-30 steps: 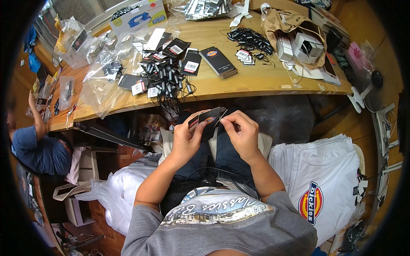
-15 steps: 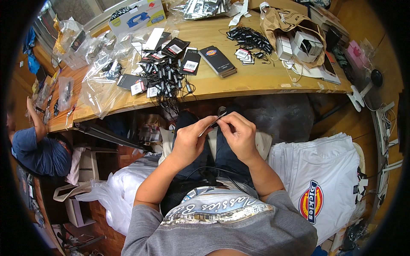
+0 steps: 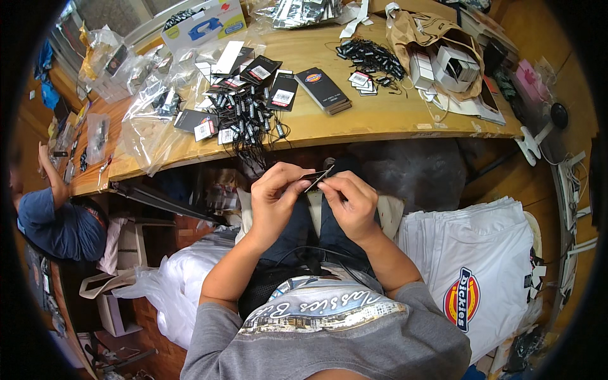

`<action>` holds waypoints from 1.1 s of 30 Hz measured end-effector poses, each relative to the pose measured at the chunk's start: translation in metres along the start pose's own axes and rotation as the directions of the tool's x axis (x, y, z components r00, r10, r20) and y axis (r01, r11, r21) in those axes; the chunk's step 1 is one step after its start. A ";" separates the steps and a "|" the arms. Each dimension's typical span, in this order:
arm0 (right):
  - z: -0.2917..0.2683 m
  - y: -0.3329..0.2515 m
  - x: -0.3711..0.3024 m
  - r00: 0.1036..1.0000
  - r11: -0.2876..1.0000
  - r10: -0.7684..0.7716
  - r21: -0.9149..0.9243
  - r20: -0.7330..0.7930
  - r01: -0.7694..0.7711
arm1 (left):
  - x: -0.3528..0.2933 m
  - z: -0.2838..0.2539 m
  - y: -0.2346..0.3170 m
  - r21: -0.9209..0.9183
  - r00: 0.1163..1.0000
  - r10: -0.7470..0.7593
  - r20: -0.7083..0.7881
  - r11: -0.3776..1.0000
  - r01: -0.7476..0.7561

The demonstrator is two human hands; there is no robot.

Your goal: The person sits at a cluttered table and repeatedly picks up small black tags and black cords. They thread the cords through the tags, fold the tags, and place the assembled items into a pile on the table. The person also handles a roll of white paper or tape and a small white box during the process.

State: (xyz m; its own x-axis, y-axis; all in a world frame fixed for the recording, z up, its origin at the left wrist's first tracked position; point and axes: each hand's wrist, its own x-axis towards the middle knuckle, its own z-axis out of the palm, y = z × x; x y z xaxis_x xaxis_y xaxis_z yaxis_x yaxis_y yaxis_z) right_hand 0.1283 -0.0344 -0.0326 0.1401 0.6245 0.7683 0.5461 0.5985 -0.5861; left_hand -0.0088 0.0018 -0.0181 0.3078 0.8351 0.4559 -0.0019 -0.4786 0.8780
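Above my lap, just off the table's near edge, a thin dark hang tag (image 3: 321, 178) is held nearly edge-on. My left hand (image 3: 276, 195) is closed in a pinch at its left side, with a short dark strand, seemingly a cord, by the fingertips. My right hand (image 3: 352, 206) pinches its right side. On the table ahead, black hang tags (image 3: 282, 92) with white barcode stickers lie around a heap of black cords with small clips (image 3: 244, 117). A stack of black tags (image 3: 323, 92) sits to the right of them.
Folded white T-shirts (image 3: 468, 272) are piled at my right, white plastic bags (image 3: 183, 291) at my left. More black cords (image 3: 373, 58) and a brown paper bag (image 3: 411, 28) with white boxes stand on the wooden table (image 3: 392, 120). Another person (image 3: 60, 221) sits far left.
The left fingers have risen and shifted along the tag, so more of its face and a dark strand show. The right hand has moved slightly down and left.
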 end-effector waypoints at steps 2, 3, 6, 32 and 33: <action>0.000 -0.001 0.000 1.000 1.000 0.003 -0.011 -0.002 -0.003 | 0.001 -0.001 0.002 0.060 0.998 0.055 0.027 0.997 -0.057; -0.001 0.000 0.001 1.000 1.000 -0.003 -0.020 -0.009 0.003 | 0.001 -0.001 0.003 0.090 0.996 0.081 0.041 0.992 -0.084; -0.001 0.001 0.001 0.999 0.999 -0.045 -0.026 -0.012 0.045 | 0.002 -0.001 0.006 0.140 0.989 0.126 0.079 0.981 -0.136; 0.000 0.014 -0.022 0.989 0.986 -0.138 0.099 0.058 0.132 | 0.008 -0.013 -0.025 -0.130 0.925 -0.170 0.340 0.966 0.225; 0.000 0.014 -0.022 0.987 0.985 -0.147 0.102 0.063 0.140 | 0.007 -0.013 -0.027 -0.141 0.923 -0.167 0.347 0.963 0.228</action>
State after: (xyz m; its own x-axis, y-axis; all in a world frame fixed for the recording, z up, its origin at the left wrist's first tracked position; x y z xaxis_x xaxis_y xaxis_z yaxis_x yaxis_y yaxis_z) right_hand 0.1327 -0.0400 -0.0581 0.0064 0.5600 0.8285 0.4734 0.7281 -0.4958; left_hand -0.0193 0.0238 -0.0368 0.6142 0.7569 0.2233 -0.0659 -0.2327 0.9703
